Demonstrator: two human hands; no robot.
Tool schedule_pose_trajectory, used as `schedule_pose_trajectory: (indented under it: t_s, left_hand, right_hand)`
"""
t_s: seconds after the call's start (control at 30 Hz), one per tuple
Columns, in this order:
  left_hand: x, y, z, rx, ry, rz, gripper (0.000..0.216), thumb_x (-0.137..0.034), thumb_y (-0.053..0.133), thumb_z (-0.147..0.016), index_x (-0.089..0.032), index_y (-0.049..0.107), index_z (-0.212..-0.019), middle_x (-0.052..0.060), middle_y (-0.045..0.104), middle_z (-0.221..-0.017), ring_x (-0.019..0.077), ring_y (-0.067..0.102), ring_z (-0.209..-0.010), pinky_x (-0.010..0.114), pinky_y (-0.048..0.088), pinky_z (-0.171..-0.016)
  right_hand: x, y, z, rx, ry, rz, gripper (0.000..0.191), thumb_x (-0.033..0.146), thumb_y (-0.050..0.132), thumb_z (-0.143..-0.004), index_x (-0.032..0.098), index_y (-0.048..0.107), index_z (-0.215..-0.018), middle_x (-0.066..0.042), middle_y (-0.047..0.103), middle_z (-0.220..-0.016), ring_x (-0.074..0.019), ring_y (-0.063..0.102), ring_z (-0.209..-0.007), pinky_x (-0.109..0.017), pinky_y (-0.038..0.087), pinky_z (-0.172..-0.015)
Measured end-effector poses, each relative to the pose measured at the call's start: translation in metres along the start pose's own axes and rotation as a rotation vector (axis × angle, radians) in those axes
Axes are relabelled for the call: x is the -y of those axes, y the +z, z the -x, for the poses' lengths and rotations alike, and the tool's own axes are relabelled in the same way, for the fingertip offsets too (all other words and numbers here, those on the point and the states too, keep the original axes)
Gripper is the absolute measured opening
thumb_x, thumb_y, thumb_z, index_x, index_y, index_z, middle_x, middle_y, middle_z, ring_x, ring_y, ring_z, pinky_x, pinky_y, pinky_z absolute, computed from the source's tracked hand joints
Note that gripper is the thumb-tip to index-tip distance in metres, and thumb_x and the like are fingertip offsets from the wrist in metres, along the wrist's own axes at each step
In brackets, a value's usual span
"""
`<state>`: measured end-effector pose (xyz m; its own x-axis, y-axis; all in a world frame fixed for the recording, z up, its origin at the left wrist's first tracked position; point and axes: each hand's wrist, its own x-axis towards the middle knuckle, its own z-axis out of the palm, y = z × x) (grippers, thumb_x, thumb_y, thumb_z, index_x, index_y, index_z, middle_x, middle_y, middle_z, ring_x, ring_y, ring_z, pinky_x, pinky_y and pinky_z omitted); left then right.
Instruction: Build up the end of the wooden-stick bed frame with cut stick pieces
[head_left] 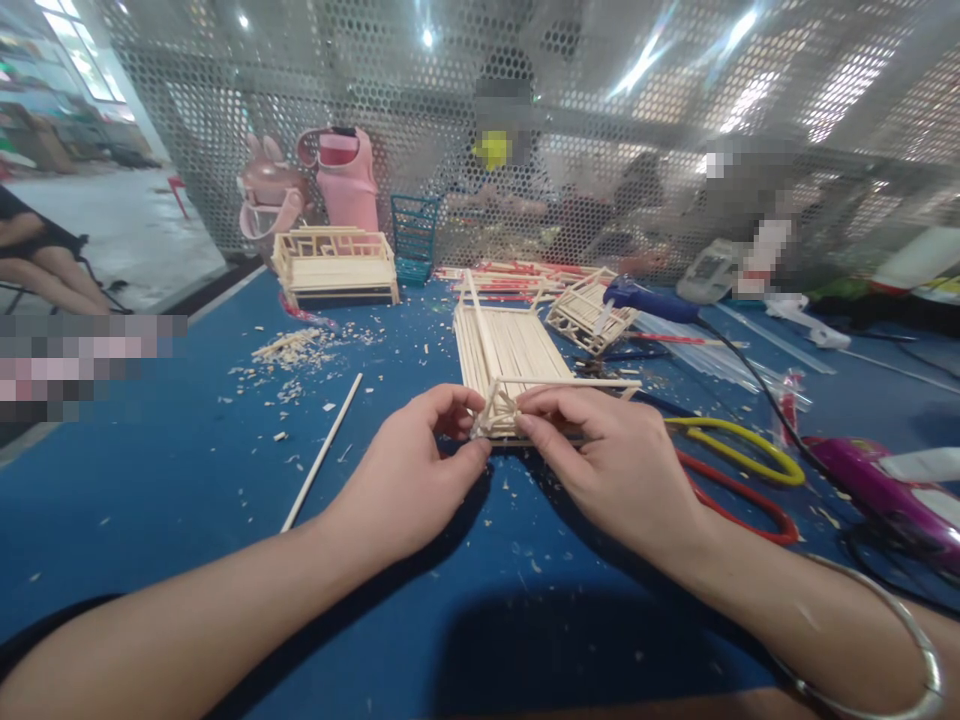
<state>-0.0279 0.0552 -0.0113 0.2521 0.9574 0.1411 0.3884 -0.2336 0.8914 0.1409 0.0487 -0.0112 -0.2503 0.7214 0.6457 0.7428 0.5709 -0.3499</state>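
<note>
A small model built of pale wooden sticks (pixel 525 345), with a flat slatted bed, lies on the blue table in front of me. My left hand (pixel 409 465) is closed at its near left corner, thumb and fingers pinching the stick frame there. My right hand (pixel 615 460) pinches a short thin wooden stick (pixel 507 402) against that same corner; the fingertips partly hide it. One long stick lies across the model just above my right fingers, and another slants up over the slats. To the left a loose wooden stick (pixel 322 450) lies on the table.
A bench-like stick model (pixel 337 275) stands at the back left, near a pink bottle holder (pixel 349 180). Another stick model (pixel 592 312) lies behind, beside a blue glue gun (pixel 652 300). Yellow-and-red handles (pixel 757 455) and a purple corded tool (pixel 885 495) lie right. Wood scraps (pixel 296 345) litter the table.
</note>
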Motion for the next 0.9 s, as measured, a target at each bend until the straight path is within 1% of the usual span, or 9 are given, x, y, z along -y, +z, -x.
schedule_pose_trajectory:
  t_s: [0.2, 0.4, 0.5, 0.6, 0.67, 0.77, 0.83, 0.9]
  left_hand:
    - [-0.0008, 0.0009, 0.0, 0.0, -0.001, 0.004, 0.011, -0.02, 0.055, -0.077, -0.019, 0.055, -0.088, -0.002, 0.058, -0.078, 0.0132, 0.055, -0.072, 0.026, 0.044, -0.066]
    - [-0.0006, 0.0003, -0.0004, -0.006, 0.002, 0.004, 0.012, -0.02, 0.056, -0.076, -0.019, 0.057, -0.088, -0.001, 0.06, -0.079, 0.0141, 0.056, -0.073, 0.027, 0.045, -0.067]
    - [-0.0003, -0.0008, -0.0002, 0.005, 0.007, 0.005, 0.013, -0.021, 0.055, -0.076, -0.019, 0.057, -0.089, -0.001, 0.061, -0.08, 0.0149, 0.057, -0.074, 0.028, 0.045, -0.067]
    - [-0.0008, -0.0011, 0.0005, 0.021, -0.01, 0.01, 0.015, -0.022, 0.054, -0.077, -0.019, 0.057, -0.091, 0.0, 0.062, -0.082, 0.0158, 0.058, -0.076, 0.028, 0.046, -0.068]
    - [-0.0016, -0.0008, 0.0015, 0.017, -0.013, 0.002, 0.018, -0.023, 0.054, -0.077, -0.019, 0.057, -0.094, 0.001, 0.062, -0.084, 0.0162, 0.059, -0.077, 0.029, 0.046, -0.069]
    - [-0.0026, 0.0001, 0.0028, -0.001, -0.009, -0.049, 0.021, -0.026, 0.055, -0.077, -0.018, 0.058, -0.096, 0.002, 0.062, -0.084, 0.0165, 0.058, -0.076, 0.03, 0.046, -0.068]
    - [-0.0026, 0.0007, 0.0028, -0.011, -0.004, -0.074, 0.024, -0.029, 0.055, -0.077, -0.018, 0.059, -0.097, 0.002, 0.062, -0.083, 0.0168, 0.057, -0.074, 0.03, 0.046, -0.066]
    - [-0.0021, 0.0011, 0.0021, -0.018, -0.003, -0.079, 0.026, -0.032, 0.055, -0.078, -0.018, 0.061, -0.099, 0.003, 0.063, -0.084, 0.0168, 0.057, -0.073, 0.03, 0.046, -0.065]
  right_hand:
    - [0.0025, -0.0001, -0.0009, 0.014, 0.03, 0.001, 0.009, 0.015, 0.059, -0.079, 0.019, 0.065, -0.074, -0.001, 0.073, -0.077, -0.0146, 0.067, -0.065, -0.024, 0.05, -0.064]
    - [0.0011, 0.0011, -0.0011, 0.008, 0.014, 0.018, 0.011, 0.016, 0.059, -0.08, 0.019, 0.067, -0.074, -0.002, 0.073, -0.078, -0.0154, 0.068, -0.072, -0.024, 0.051, -0.067]
    - [0.0001, -0.0007, 0.001, 0.002, 0.007, 0.007, 0.011, 0.018, 0.058, -0.079, 0.017, 0.069, -0.079, -0.005, 0.074, -0.082, -0.017, 0.069, -0.075, -0.026, 0.053, -0.069]
    - [-0.0008, -0.003, 0.0038, -0.029, 0.005, 0.0, 0.019, 0.014, 0.055, -0.075, 0.013, 0.07, -0.087, -0.008, 0.074, -0.087, -0.0194, 0.069, -0.079, -0.028, 0.055, -0.073]
    - [-0.0011, -0.0036, 0.0046, -0.042, 0.012, 0.002, 0.024, 0.012, 0.053, -0.072, 0.014, 0.07, -0.088, -0.008, 0.074, -0.089, -0.0202, 0.07, -0.081, -0.03, 0.055, -0.074]
    - [-0.0008, -0.0027, 0.003, -0.038, 0.028, 0.004, 0.018, 0.014, 0.055, -0.073, 0.015, 0.07, -0.083, -0.008, 0.074, -0.088, -0.02, 0.07, -0.08, -0.03, 0.055, -0.074]
    - [-0.0003, -0.0015, 0.001, -0.034, 0.034, -0.001, 0.013, 0.016, 0.056, -0.075, 0.017, 0.069, -0.078, -0.007, 0.074, -0.085, -0.0187, 0.07, -0.077, -0.028, 0.055, -0.072]
    - [0.0002, -0.0005, -0.0003, -0.035, 0.033, -0.005, 0.011, 0.016, 0.057, -0.077, 0.018, 0.067, -0.074, -0.005, 0.074, -0.082, -0.0174, 0.069, -0.075, -0.027, 0.054, -0.07]
